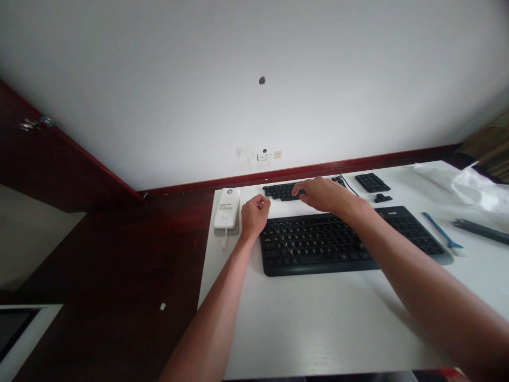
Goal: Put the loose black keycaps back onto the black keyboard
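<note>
Hands at the loose keycaps behind the flat black plastic keyboard [350,241]

Right hand [324,195] rests fingertips on the black keycap pile [282,191] just behind the keyboard, apparently picking; grip unclear. Left hand [254,215], fisted at its left corner, seems to pinch something small.

On the bench [318,329] lies a keyboard [350,241]; behind it, a row of loose keycaps [280,191]. A power bank [227,208] lies left of the keyboard; a pry tool [441,231] right. A keycap block [372,182] lies behind, toward the right.
</note>
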Demonstrator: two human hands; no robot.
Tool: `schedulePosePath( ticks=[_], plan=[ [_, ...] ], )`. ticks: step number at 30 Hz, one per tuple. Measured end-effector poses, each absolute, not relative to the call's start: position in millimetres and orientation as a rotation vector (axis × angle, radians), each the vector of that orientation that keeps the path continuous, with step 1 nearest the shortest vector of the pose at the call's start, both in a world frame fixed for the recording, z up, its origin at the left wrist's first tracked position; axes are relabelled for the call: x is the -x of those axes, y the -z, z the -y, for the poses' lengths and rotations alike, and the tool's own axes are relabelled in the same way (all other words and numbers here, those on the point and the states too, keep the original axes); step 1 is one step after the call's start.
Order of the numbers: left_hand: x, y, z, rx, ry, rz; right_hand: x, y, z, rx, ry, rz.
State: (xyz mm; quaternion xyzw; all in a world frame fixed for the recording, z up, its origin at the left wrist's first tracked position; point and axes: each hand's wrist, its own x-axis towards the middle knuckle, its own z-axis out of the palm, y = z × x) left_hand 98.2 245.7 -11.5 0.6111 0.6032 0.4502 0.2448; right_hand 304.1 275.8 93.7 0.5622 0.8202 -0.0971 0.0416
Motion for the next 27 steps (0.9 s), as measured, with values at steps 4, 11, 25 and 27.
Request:
schedulePosePath(
  ticks=[4,11,25,27],
  plan=[
    [-97.9,11.1,-245.4,-1.664,-1.251,-1.63,-303.6,-78.5,-284.3,-1.718,0.356,-2.521],
    [-98.2,11.0,-245.1,-1.661,-1.253,-1.614,-297.5,-66.7,-283.4,-1.65,0.363,-2.536],
    [-97.3,12.9,-245.6,-1.677,-1.283,-1.6,-297.0,-65.4,-280.1,-1.5,0.308,-2.636],
    [-97.3,13.2,-245.9,-1.679,-1.272,-1.611,-296.2,-63.1,-280.6,-1.531,0.245,-2.661]
  ],
)
